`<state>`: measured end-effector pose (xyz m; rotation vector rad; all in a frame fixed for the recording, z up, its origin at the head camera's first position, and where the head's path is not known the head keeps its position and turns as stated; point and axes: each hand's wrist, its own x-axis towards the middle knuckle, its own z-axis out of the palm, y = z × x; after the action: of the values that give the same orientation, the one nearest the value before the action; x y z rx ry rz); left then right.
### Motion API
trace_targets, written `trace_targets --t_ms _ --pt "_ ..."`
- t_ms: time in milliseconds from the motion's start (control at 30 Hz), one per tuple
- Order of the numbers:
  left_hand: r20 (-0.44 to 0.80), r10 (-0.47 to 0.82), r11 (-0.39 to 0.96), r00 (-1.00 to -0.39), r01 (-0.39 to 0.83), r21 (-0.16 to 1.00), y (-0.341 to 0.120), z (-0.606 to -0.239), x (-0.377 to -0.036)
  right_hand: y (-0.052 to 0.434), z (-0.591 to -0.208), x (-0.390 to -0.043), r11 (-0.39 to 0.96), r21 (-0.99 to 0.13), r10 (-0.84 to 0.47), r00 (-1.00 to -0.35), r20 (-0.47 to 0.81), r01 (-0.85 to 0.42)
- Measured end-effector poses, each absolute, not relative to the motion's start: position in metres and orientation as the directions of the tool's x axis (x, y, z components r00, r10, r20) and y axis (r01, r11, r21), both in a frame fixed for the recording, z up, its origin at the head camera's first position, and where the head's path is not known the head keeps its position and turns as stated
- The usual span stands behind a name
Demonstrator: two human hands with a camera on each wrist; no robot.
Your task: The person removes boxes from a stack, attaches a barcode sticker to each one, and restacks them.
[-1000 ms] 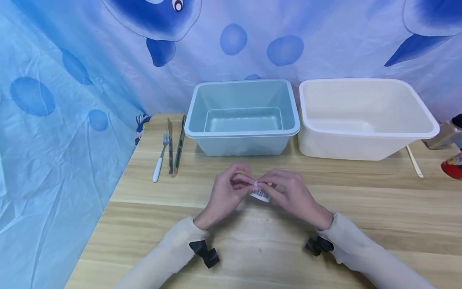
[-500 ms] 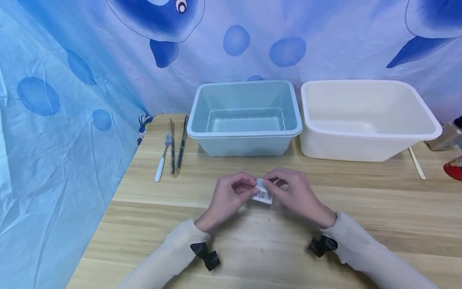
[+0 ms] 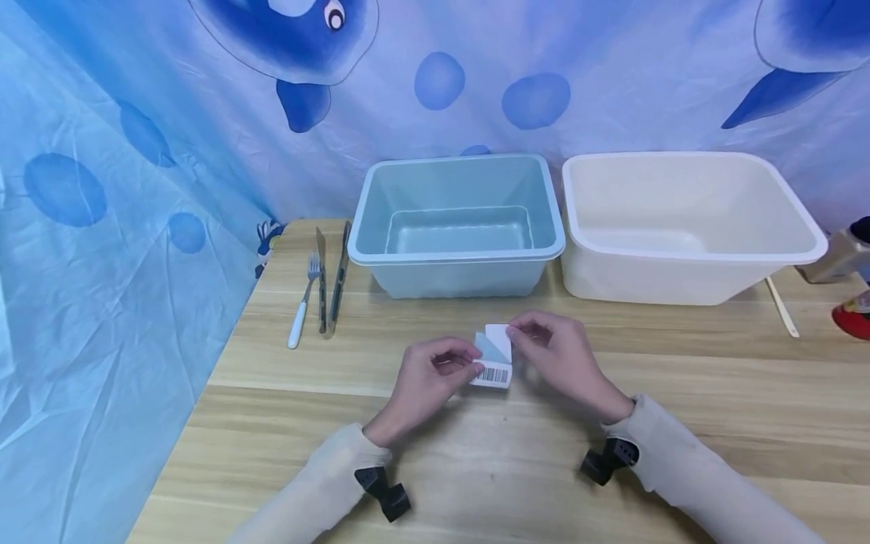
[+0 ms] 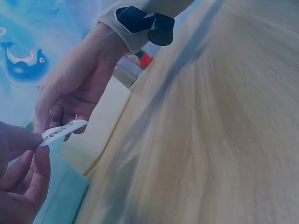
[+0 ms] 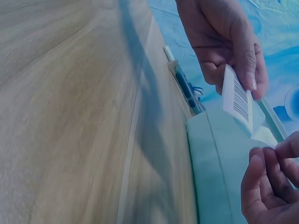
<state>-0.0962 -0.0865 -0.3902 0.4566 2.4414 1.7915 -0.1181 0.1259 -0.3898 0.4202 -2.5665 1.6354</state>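
Note:
A small white barcode label (image 3: 492,375) is held up between both hands, above the wooden table. My left hand (image 3: 424,385) pinches its left edge between thumb and fingers. With thumb and fingertips, my right hand (image 3: 560,363) grips the upper right corner of a white flap (image 3: 500,338) lifted from it. Between flap and barcode a pale grey-blue layer shows. In the left wrist view the label (image 4: 63,132) is seen nearly edge-on. The right wrist view shows its barcode face (image 5: 239,100) under the left thumb.
Behind the hands stand a blue-green basin (image 3: 451,272) and a white basin (image 3: 646,279). At the left lie a fork (image 3: 300,310), a knife (image 3: 322,287) and tongs (image 3: 338,279). A pale stick (image 3: 782,306), a bottle (image 3: 839,253) and a red-based container (image 3: 855,317) are at the right.
The right hand has moved up and away from the left hand, drawing the flap's corner upward. The label now shows more of its surface. The left hand keeps its pinch.

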Motion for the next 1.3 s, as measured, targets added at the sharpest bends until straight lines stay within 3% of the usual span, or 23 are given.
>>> trace_targets --t_ms 467,700,1000,1300 --pt "0.035 0.266 0.273 -0.963 0.11 0.956 -0.091 -0.399 -0.092 0.131 -0.394 -0.123 0.377 -0.913 -0.102 -0.987 0.126 -0.156" --pt "0.07 0.278 0.291 -0.958 0.153 0.944 -0.092 -0.407 -0.09 0.136 -0.398 -0.126 0.456 -0.864 -0.065 -0.976 0.208 -0.215" --pt "0.076 0.315 0.462 -0.946 0.223 0.859 -0.089 -0.419 -0.088 0.135 -0.398 -0.127 0.48 -0.838 -0.066 -0.964 0.259 -0.258" --pt "0.182 0.224 0.669 -0.958 0.287 0.686 -0.094 -0.411 -0.085 0.132 -0.397 -0.127 0.482 -0.829 -0.083 -0.957 0.277 -0.282"
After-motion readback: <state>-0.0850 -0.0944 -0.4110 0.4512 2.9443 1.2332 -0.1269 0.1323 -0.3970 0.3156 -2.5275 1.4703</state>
